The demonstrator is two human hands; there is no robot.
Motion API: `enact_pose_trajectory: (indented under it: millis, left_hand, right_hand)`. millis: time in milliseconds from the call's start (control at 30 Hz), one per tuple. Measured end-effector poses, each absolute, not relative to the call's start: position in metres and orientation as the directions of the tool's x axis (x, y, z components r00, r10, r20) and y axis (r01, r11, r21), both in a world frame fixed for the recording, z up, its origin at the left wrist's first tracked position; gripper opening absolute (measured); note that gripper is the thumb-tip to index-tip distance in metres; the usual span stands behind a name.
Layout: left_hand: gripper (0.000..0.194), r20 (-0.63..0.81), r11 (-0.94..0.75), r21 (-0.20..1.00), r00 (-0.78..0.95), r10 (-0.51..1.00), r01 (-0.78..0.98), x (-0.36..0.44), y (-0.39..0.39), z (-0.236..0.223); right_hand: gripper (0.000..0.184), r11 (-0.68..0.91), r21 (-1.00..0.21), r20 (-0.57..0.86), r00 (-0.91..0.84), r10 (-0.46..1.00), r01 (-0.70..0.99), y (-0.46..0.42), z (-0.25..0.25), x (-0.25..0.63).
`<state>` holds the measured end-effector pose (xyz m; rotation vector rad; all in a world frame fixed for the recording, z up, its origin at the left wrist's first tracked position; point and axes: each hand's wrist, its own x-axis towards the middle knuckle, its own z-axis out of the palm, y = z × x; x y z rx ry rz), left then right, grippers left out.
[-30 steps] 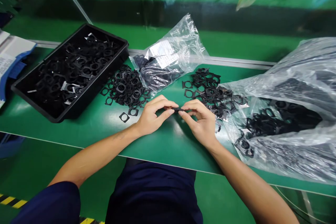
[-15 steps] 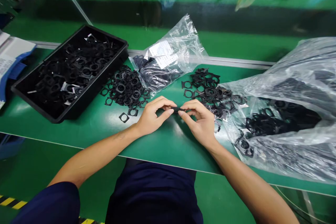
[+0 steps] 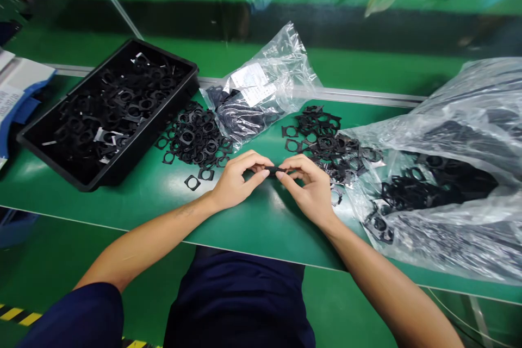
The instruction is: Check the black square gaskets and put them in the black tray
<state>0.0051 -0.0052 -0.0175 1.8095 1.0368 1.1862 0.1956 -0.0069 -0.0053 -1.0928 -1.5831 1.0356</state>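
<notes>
Between my two hands is a small black plastic part (image 3: 274,172), seen edge-on and partly covered by fingers. My left hand (image 3: 240,178) pinches its left end between thumb and fingers. The thumb and fingers of my right hand (image 3: 309,187) close on its right end. Left of my hands lies a pile of black square frames with round holes (image 3: 196,136). Beyond my right hand spreads a second heap of flat black ring-shaped parts (image 3: 322,133), running up to an open plastic bag.
A black tray (image 3: 142,144) full of black parts stands on the left. Behind my hands lies a labelled clear bag (image 3: 281,79) of parts. The large open plastic bag (image 3: 448,239) covers the right side. The green table's (image 3: 261,234) front edge runs close to my body.
My right hand has shifted very slightly left. Both hands keep their pinch on the black part, and the surroundings look the same.
</notes>
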Motion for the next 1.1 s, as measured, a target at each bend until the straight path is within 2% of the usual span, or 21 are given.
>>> enact_pose_trajectory:
  millis: [1100]
  left_hand:
    - [0.011, 0.287, -0.362, 0.89, 0.277, 0.917, 0.277, 0.0037, -0.0041, -0.0171]
  right_hand:
    - [0.008, 0.251, -0.938, 0.203, -0.208, 0.957, 0.239, -0.0073, -0.0039, 0.1958]
